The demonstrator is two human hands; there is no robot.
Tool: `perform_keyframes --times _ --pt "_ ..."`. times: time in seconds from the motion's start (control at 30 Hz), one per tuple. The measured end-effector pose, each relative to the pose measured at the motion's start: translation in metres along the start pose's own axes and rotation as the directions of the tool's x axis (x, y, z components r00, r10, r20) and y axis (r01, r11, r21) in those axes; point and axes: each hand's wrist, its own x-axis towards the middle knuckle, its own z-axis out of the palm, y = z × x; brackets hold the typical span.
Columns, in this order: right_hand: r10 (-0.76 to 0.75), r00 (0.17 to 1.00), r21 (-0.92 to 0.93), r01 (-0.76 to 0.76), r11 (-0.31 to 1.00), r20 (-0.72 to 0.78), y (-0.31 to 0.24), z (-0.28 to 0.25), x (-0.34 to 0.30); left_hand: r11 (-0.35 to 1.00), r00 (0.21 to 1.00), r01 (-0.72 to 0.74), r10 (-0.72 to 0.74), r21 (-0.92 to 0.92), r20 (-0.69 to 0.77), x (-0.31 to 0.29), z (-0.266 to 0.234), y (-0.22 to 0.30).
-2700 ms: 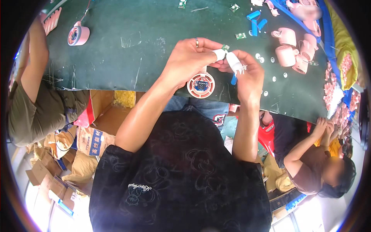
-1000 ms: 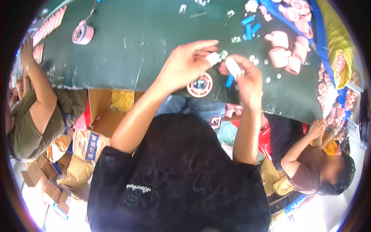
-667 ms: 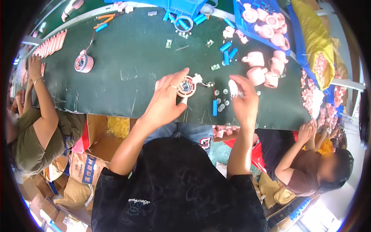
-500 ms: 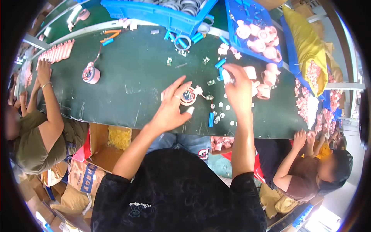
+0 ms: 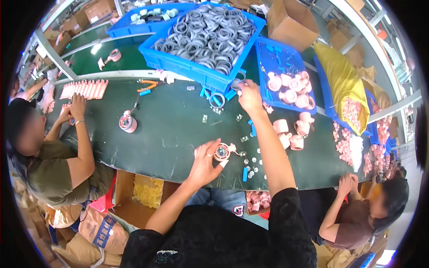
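Observation:
My left hand (image 5: pixel 206 164) curls round a round pink housing (image 5: pixel 222 152), thumb and forefinger at its rim. A small circuit shows inside the housing. From its side a thin wire runs past a small board to a blue cylindrical cell (image 5: pixel 245 174) lying on the green table (image 5: pixel 156 154). My right arm stretches far forward. The fingers of my right hand (image 5: pixel 250 97) pinch at a grey ring (image 5: pixel 236 84) by the near corner of the blue bin (image 5: pixel 187 67). Another grey ring (image 5: pixel 217 100) lies just left of it, among blue cells. White covers show on some of my fingertips.
Grey rings fill the bin. A blue tray (image 5: pixel 263 67) holds pink cup-shaped housings, and more pink housings (image 5: pixel 296 142) stand nearer. Small white discs (image 5: pixel 254 169) lie beside the wired cell. Orange-handled pliers (image 5: pixel 148 83) are at the back left. A co-worker sits on each side.
My right hand has moved forward from beside the blue cells to the ring at the bin's corner. My left thumb has closed toward the pink housing. The view has tilted up.

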Motion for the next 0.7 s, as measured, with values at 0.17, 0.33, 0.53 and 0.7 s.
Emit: perform_keyframes --times 0.17,0.33,0.53,0.7 --pt "-0.031 0.997 -0.146 0.042 0.988 0.077 0.008 -0.001 -0.008 1.000 1.000 -0.002 0.002 -0.005 0.009 -0.002 0.003 0.000" --pt "-0.051 0.992 0.077 0.043 0.996 0.111 -0.013 -0.058 -0.047 0.999 0.998 -0.037 0.038 0.025 -0.054 0.000 -0.005 -0.001" --pt "-0.052 0.838 0.818 -0.543 -0.190 0.544 -0.058 -0.118 -0.106 0.938 0.986 0.124 -0.153 -0.325 -0.065 0.034 -0.031 0.006" --pt "-0.122 0.854 0.756 -0.507 -0.413 0.506 -0.068 -0.110 -0.140 0.545 0.946 0.321 -0.223 -0.775 0.236 0.042 -0.030 0.015"
